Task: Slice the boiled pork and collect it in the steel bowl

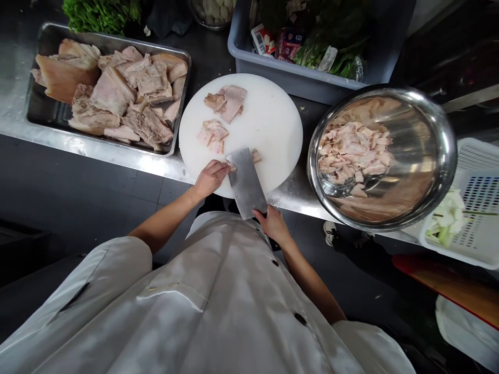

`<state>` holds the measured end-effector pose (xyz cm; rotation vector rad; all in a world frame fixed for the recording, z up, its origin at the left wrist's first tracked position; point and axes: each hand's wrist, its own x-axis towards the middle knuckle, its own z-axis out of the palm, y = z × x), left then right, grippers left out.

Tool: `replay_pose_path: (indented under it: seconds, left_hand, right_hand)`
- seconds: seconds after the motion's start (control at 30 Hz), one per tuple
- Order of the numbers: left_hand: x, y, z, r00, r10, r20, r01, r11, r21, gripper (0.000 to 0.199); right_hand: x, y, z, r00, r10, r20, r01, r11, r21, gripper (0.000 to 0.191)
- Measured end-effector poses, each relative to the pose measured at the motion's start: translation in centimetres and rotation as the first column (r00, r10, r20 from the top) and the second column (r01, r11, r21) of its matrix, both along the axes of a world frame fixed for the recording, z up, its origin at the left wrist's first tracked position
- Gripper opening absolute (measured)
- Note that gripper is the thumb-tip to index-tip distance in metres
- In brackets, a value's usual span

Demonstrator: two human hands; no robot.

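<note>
My right hand (273, 223) is closed round the handle of a wide cleaver (247, 183), whose blade lies over the front part of a round white cutting board (273, 119). Left of the blade, my left hand (212, 179) presses a small piece of meat (231, 166) against the board with bent fingers. Cut slices (256, 156) show just right of the blade, partly hidden by it. Farther back on the board rest a small pile of pale meat (212, 135) and a larger piece of meat (233, 103).
A metal tray (177, 140) of large meat pieces stands at left. At right is a steel bowl (424, 202) of cut meat, beside a white basket (477, 156). Behind the board sits a grey bin (265, 70) with greens and packets. Leafy greens (101, 15) lie at the back left.
</note>
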<state>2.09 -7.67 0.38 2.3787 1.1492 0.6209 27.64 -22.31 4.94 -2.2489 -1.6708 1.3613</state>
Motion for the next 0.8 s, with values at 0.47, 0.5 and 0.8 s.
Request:
replay_pose_path:
  seconds: [0.47,0.5,0.8]
  left_hand:
    - [-0.1,5.2,0.8,0.933,0.332,-0.141,-0.305,0.935,0.18,0.032]
    - [-0.1,5.6,1.1,0.919,0.366,-0.145,-0.335,0.92,0.202,0.03]
    - [4.2,-0.8,1.7,0.985,-0.012,-0.171,0.009,1.0,-0.022,0.037]
  right_hand:
    - [7.5,-1.9,0.7,0.977,0.112,-0.18,-0.115,0.993,-0.005,0.024]
    - [9.3,-2.6,1.0,0.969,0.125,-0.214,-0.132,0.991,-0.02,0.024]
    - [9.3,-3.7,1.0,0.879,-0.281,-0.385,0.276,0.959,-0.07,0.045]
